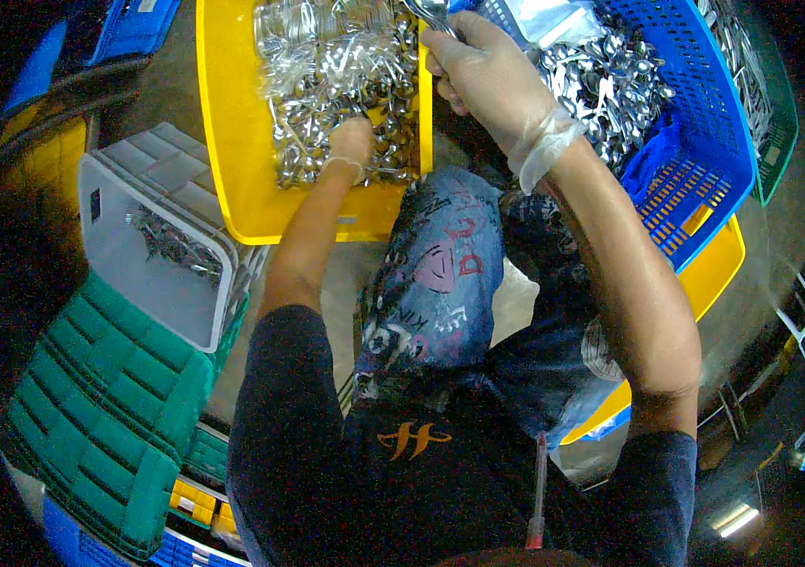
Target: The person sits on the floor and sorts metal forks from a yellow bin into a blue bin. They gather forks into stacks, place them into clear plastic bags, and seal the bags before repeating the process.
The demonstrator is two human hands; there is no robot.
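My left hand (351, 145), in a thin clear glove, reaches down into a yellow plastic bin (222, 120). Its fingers are buried among loose metal spoons (303, 131), so whether they grip any is hidden. Clear plastic-wrapped cutlery (317, 32) fills the far part of that bin. Above the bin's right rim, my right hand (484, 74), also gloved, is closed around metal cutlery (434, 8) that looks like forks and runs out of the top of view. Beneath and right of this hand, a blue perforated basket (718, 92) holds a heap of metal spoons (611, 96) and a whitish plastic bag (555, 21).
At left a grey crate (154, 305) with some cutlery (179, 244) inside sits against green crates (112, 404). A dark green basket (778, 152) of cutlery stands beyond the blue one, which rests over another yellow bin (718, 266). My knees (445, 269) are close to both containers.
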